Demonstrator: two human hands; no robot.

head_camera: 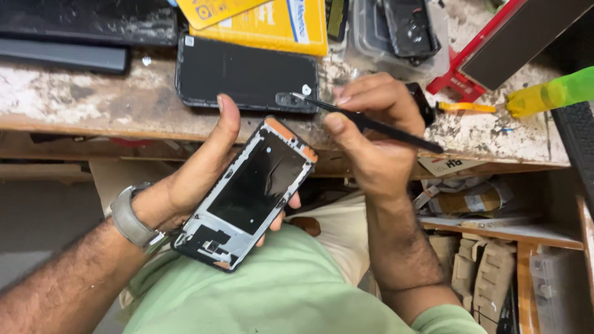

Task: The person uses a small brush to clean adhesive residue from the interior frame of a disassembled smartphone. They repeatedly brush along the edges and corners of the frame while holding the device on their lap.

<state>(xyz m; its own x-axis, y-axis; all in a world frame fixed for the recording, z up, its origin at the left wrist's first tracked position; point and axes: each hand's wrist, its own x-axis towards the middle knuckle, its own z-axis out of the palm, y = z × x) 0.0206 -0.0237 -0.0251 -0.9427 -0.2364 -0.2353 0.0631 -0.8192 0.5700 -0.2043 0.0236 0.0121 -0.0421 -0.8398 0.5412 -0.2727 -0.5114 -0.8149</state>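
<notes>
I wear a grey wristwatch (132, 218) on my hairy left forearm, a pale green shirt (272, 291) and short sleeves.

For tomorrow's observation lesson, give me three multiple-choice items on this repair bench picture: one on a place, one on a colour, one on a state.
1. Where does the black phone back cover lie?
A. on the workbench
B. in the lap
C. in the drawer

2. What colour is the flat box behind that cover?
A. blue
B. yellow
C. white

3. How is the phone frame held?
A. lying flat on the bench
B. gripped in the left hand, off the bench
C. pinched in the tweezers

Answers:
1 A, it rests on the worn workbench top above the hands.
2 B, its surface is plainly yellow.
3 B, the left hand wraps around it while the right hand holds black tweezers clear of it.
</notes>
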